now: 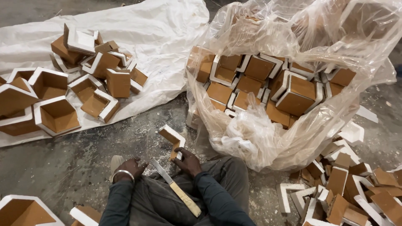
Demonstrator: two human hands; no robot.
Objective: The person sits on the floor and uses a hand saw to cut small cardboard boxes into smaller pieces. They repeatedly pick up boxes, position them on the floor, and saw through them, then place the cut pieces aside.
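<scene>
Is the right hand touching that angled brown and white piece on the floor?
Touching: the head view shows the right hand gripping the lower end of the angled piece.

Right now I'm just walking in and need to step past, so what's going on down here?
A person sits on the dusty floor. Their right hand holds an angled brown-and-white corner piece; the left hand rests by a long blade lying across their lap. A clear plastic bag full of similar pieces stands ahead, with more on a white sheet and a loose heap at right.
</scene>
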